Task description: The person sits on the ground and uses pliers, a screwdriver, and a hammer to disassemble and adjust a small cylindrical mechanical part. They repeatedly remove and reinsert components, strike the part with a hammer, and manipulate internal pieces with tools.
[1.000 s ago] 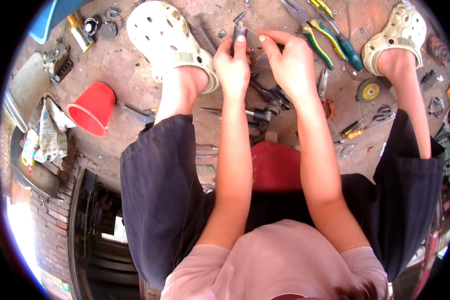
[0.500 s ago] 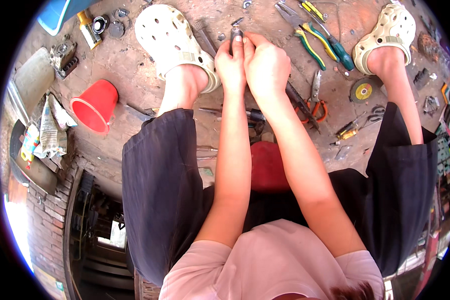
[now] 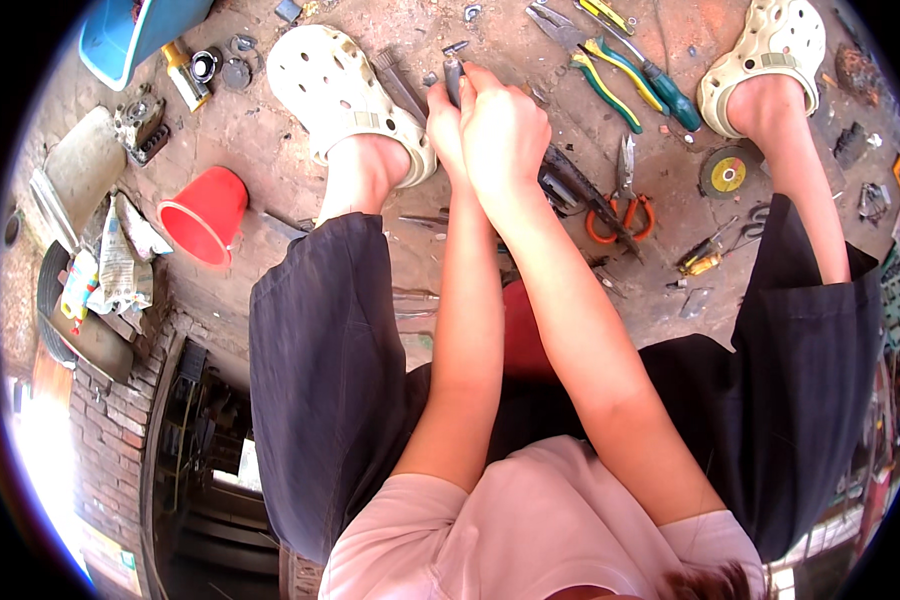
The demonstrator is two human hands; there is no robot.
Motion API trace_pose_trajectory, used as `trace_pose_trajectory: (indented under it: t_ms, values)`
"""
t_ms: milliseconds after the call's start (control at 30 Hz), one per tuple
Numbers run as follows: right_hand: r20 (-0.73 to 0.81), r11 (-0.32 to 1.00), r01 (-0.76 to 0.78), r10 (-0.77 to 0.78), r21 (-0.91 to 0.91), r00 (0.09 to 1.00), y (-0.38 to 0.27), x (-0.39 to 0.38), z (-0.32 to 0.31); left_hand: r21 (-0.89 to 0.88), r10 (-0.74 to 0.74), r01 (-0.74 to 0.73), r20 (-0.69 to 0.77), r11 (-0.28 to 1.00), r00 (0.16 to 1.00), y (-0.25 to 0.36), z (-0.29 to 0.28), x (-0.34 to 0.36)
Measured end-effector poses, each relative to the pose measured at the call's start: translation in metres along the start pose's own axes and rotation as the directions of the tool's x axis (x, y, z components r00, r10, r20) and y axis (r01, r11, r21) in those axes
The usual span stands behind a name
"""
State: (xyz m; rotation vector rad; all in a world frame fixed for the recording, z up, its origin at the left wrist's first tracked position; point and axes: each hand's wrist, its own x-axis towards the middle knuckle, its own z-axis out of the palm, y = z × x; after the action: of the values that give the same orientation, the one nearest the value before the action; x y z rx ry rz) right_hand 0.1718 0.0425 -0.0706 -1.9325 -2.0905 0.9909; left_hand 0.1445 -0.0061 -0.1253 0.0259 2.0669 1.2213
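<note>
In front of my feet my two hands are pressed together round a small dark grey metal cylinder (image 3: pixel 453 80), whose upper end sticks up between the fingers. My left hand (image 3: pixel 445 132) is closed at its lower left side. My right hand (image 3: pixel 505 125) lies closed over and beside the left one, its fingertips against the cylinder. The fingers hide most of the piece. Just beyond its upper end a small dark metal bit (image 3: pixel 455 47) lies on the ground. A flat brush-like tool (image 3: pixel 400 80) lies left of my hands, along the shoe.
Pliers (image 3: pixel 605 75) and a screwdriver (image 3: pixel 670 95) lie at the right, above orange-handled scissors (image 3: pixel 625 195) and a cutting disc (image 3: pixel 723 173). A red bucket (image 3: pixel 205 215) lies tipped at the left. A blue bin (image 3: pixel 120 50) stands far left. Pale clogs (image 3: pixel 345 85) flank my hands.
My hands have shifted slightly left with the metal cylinder, and the right hand now overlaps the left more. The whole view has tilted a little; the tools lie as before.
</note>
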Motion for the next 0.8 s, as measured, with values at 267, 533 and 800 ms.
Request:
trace_pose_trajectory:
  t_ms: [267,533,800]
  values:
    - [0.139,0.998,-0.057,0.061,-0.029,0.988,-0.004,-0.001,-0.011,0.467,0.24,-0.181,-0.07,0.865,0.968,0.003,0.0,-0.013]
    - [0.219,0.996,0.083,-0.076,-0.022,0.973,0.0,0.023,-0.021,0.619,0.281,-0.176,-0.075,0.766,0.957,-0.006,0.006,-0.006]
    - [0.265,0.999,-0.023,0.013,0.034,0.964,0.022,0.023,-0.021,0.237,0.077,-0.06,-0.064,0.97,0.995,-0.006,0.003,0.004]
